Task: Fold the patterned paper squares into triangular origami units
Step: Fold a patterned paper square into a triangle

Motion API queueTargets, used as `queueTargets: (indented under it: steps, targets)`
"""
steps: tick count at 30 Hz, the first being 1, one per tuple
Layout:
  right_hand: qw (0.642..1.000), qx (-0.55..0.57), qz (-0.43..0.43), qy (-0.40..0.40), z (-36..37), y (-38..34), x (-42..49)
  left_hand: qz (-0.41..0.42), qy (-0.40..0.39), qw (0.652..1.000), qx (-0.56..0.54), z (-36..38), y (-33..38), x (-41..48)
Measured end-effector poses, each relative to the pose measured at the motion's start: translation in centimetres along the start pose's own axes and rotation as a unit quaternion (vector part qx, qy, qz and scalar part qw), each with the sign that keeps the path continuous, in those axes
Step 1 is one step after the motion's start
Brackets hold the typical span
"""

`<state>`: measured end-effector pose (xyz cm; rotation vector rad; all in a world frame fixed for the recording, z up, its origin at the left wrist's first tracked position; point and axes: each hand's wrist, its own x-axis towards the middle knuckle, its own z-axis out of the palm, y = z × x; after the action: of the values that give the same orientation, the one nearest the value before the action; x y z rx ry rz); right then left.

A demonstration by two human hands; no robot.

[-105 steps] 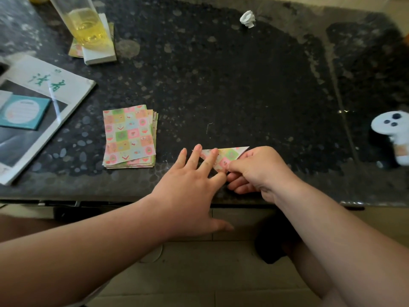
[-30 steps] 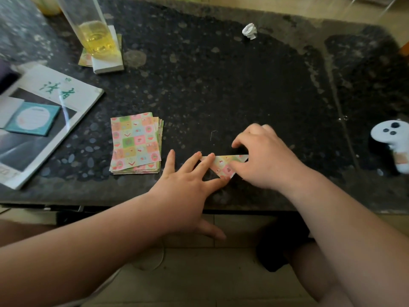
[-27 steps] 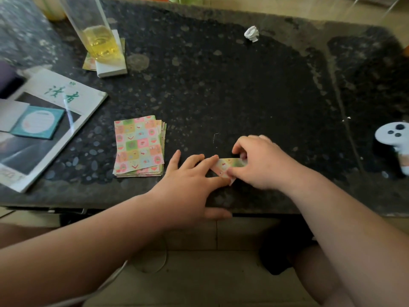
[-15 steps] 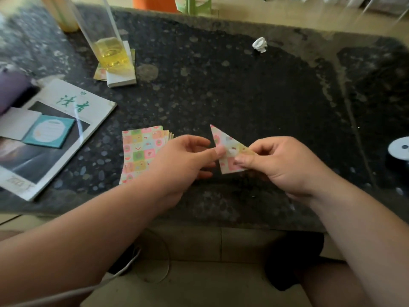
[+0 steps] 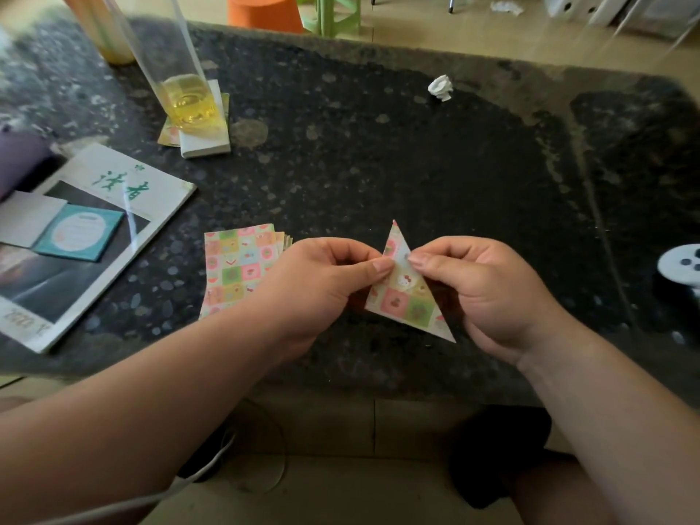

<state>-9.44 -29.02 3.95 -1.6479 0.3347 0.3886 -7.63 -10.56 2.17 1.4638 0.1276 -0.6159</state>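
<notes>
A magazine on the left of the bench has two large green Chinese characters on its white cover. Small figures at its near corner look like "2020". A teal card lies on it, but its print is too small to read.

The folded paper triangle is held up over the near middle of the bench, one sharp tip pointing to the far side. It shows a checked pattern of pink, green and cream squares with small pictures, among them a white cartoon cat face and cherries. The left hand pinches its left edge between thumb and forefinger. The right hand pinches the upper right edge the same way, its other fingers curled behind the paper.

Just left of the left hand a stack of paper squares in the same pattern lies flat on the bench, its sheets slightly fanned. Far left, a tall glass with a little yellow liquid stands on a white block.
</notes>
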Motion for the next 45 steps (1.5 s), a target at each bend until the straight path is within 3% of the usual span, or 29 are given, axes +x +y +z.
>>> queueTargets:
  steps: [9, 23, 29, 34, 42, 45]
  targets:
    - [0.974, -0.21, -0.081, 0.009, 1.1, 0.1, -0.2, 0.005, -0.003, 0.999, 0.031, 0.0, 0.2, 0.2]
    - [0.996, 0.003, 0.074, 0.039, 1.9, -0.8, -0.6, 0.002, 0.009, 1.0, -0.003, 1.0, -0.4, 0.8]
    - [0.996, -0.003, 0.082, 0.036, 1.5, -0.8, -0.6, -0.003, 0.015, 1.0, -0.008, 1.2, -0.3, 0.8]
    - [0.996, -0.042, 0.074, 0.04, 1.4, -1.0, -0.7, -0.001, 0.068, 0.997, -0.038, 0.2, 0.6, 1.3]
    - [0.995, -0.082, 0.049, -0.027, -0.6, -0.9, -1.3, -0.009, 0.094, 0.993, -0.076, -1.4, 1.7, 1.1]
    - [0.959, -0.24, 0.071, -0.132, -3.6, -2.5, -2.3, -0.011, 0.104, 0.991, -0.078, -2.1, 1.9, 1.1]
